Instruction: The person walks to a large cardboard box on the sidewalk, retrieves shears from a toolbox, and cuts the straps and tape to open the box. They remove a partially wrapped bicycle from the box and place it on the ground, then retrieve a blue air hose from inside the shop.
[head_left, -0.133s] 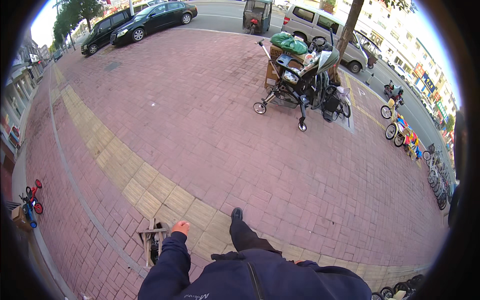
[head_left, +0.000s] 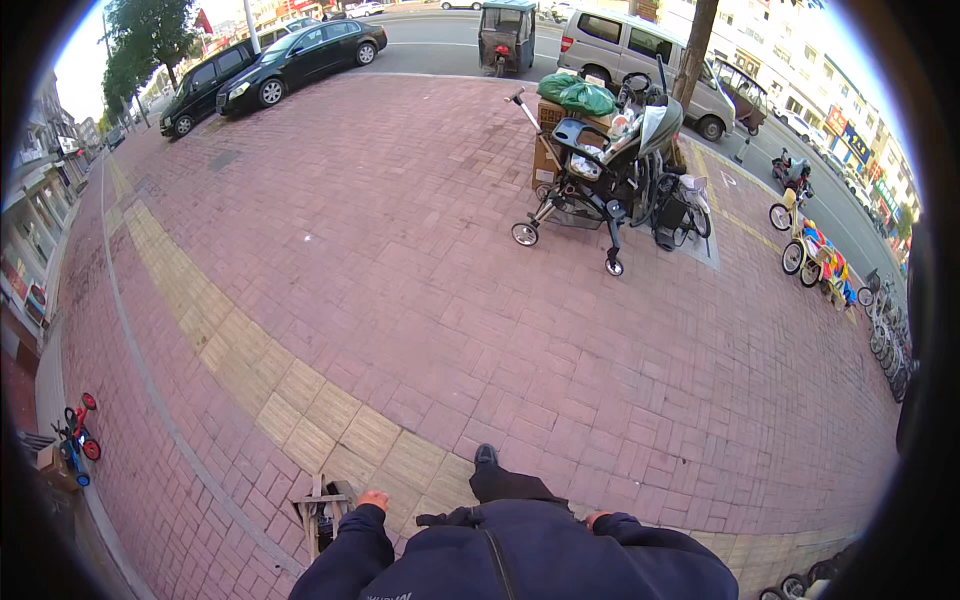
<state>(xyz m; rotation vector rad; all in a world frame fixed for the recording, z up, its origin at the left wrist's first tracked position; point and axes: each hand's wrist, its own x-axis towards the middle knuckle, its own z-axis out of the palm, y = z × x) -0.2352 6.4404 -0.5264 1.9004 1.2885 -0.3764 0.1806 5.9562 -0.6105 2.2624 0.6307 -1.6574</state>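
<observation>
My left hand (head_left: 373,499) hangs low beside the yellow paving strip, its fingers curled in with nothing visible in them. Just left of it a small wooden frame or box (head_left: 318,499) with a crossbar and dark items inside rests on the paving; the hand appears apart from it. Only a small part of my right hand (head_left: 597,520) shows past the jacket, at my right side, and its fingers are hidden. One dark shoe (head_left: 486,455) is forward on the ground below me.
A loaded stroller (head_left: 590,170) stands ahead near a tree trunk (head_left: 698,50), with green bags (head_left: 580,94) behind it. Children's tricycles (head_left: 810,255) line the right. A small red and blue ride-on (head_left: 76,440) sits at left. Cars (head_left: 305,58) and vans are parked by the road.
My left hand has swung back toward my body. The view has tilted a little, so the stroller and ground sit lower, and more of my right hand shows.
</observation>
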